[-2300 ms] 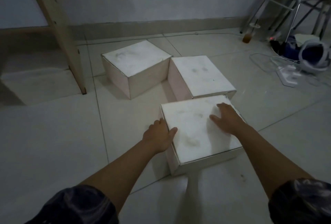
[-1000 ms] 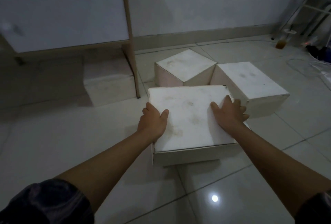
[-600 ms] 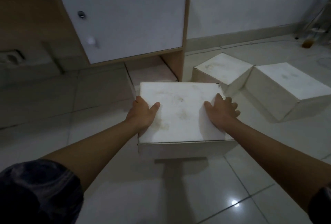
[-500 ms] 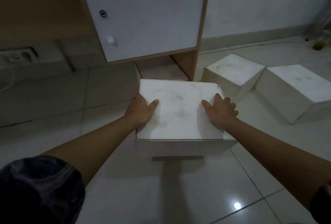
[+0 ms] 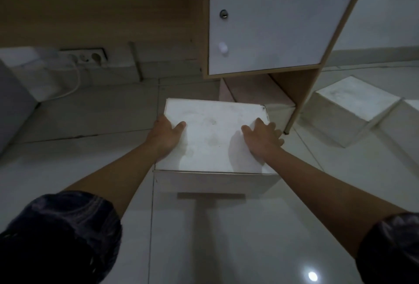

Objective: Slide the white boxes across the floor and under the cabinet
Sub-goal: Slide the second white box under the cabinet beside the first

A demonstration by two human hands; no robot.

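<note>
A white box lies on the tiled floor in front of the cabinet, which has a white door and stands on wooden legs. My left hand grips the box's left edge, thumb on the lid. My right hand presses flat on the lid near the right edge. Another pale box sits under the cabinet, just beyond the one I hold. Two more white boxes rest on the floor to the right of the cabinet leg; the far right one is cut off by the frame.
A power strip with a white cable lies by the wall at the left. The cabinet's front right leg stands close to the held box's right corner. A grey object fills the far left edge.
The box has slid left and forward from beside the other two boxes to the front of the cabinet, with both hands staying on it. The view has swung left.
</note>
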